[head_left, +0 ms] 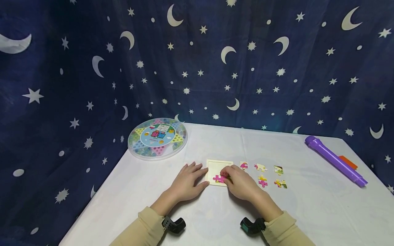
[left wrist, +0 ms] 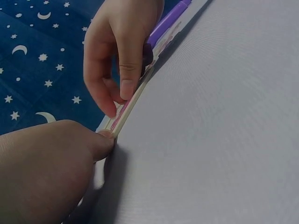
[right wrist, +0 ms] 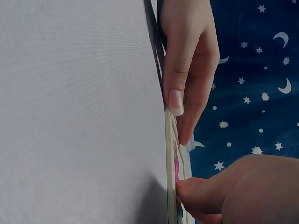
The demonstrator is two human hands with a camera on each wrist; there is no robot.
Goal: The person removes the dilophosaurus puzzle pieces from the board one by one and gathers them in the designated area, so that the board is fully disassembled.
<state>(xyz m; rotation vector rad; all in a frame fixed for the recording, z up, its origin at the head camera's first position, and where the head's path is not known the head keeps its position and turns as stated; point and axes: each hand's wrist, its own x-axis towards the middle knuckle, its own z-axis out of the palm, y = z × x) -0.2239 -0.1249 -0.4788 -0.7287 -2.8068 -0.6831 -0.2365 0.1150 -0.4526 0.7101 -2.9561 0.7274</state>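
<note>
A small square puzzle tray [head_left: 214,166] with a raised pale rim lies on the white table. My left hand [head_left: 186,181] rests at its left side, fingers spread, with the thumb and a fingertip touching the rim. A pink puzzle piece [head_left: 219,179] lies in the tray's lower part. Over the lower right of the tray, my right hand [head_left: 241,181] curls its fingers and pinches a puzzle piece, mostly hidden under the fingertips. The right wrist view shows that thumb low against the pink piece [right wrist: 177,163]. Several loose pieces, among them a yellow-and-pink one [head_left: 263,181], lie right of the tray.
A round, clear-lidded board game case [head_left: 158,139] lies at the back left. On the right side are a purple microphone-shaped tube [head_left: 335,160] and an orange object [head_left: 349,162] partly behind it. A dark blue star-and-moon curtain [head_left: 209,61] hangs behind the table.
</note>
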